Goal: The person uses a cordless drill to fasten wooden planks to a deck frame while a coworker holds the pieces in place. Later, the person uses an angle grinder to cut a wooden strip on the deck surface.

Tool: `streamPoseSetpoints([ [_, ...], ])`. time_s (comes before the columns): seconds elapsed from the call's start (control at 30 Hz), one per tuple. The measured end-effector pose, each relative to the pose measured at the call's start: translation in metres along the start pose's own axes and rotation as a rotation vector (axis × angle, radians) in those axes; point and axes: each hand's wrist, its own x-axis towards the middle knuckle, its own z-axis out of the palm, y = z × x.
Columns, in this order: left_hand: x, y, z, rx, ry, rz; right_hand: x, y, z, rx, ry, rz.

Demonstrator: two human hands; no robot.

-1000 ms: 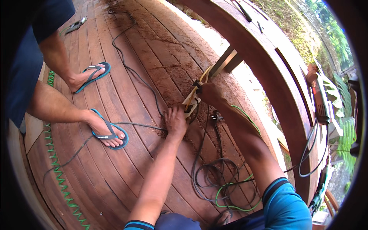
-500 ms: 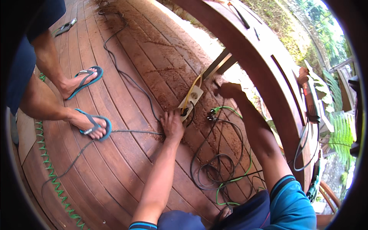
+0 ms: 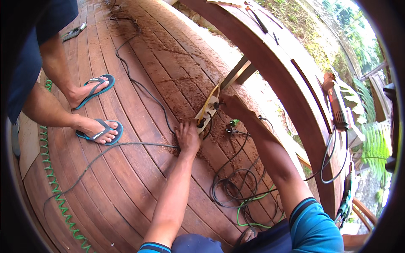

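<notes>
A cream power strip (image 3: 209,109) lies on the wooden deck, with a yellow cable beside it. My left hand (image 3: 188,137) is closed around its near end, next to a dark plug (image 3: 201,123) seated there. Over the far socket, my right hand (image 3: 233,106) grips a black plug (image 3: 216,105) and presses it against the strip; whether it is fully in cannot be seen. Another dark plug (image 3: 231,128) with a bit of green lies to the right. Nearer me are coiled black cables (image 3: 236,185) and a green cord (image 3: 242,213).
A curved wooden railing (image 3: 270,55) on a metal post (image 3: 236,74) stands at right, bearing an orange power tool (image 3: 336,103) and a dark-handled hand tool (image 3: 258,21). A person's sandalled feet (image 3: 99,133) are at left, near a green coiled hose (image 3: 52,177). Reddish sawdust (image 3: 168,50) covers boards.
My right hand has come from beside the post leftward to the strip, bringing a black plug to the formerly bare far socket. My left hand stays on the strip. The person's near foot has shifted slightly.
</notes>
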Motion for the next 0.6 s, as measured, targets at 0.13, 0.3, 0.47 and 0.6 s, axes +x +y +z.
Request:
streamPoseSetpoints([
  [0.13,0.000,0.000,0.003,-0.002,0.014,-0.017,0.015,0.006,0.016,-0.058,0.111,-0.135],
  [0.3,0.001,-0.004,0.008,-0.001,-0.013,0.001,0.034,0.002,0.035,-0.342,0.129,-0.152],
  [0.47,0.000,-0.003,0.007,-0.001,0.025,0.009,0.037,-0.001,0.038,-0.398,0.128,-0.199],
  [0.6,0.001,0.002,-0.001,0.001,0.008,0.000,0.040,-0.007,0.035,-0.561,0.065,-0.205],
])
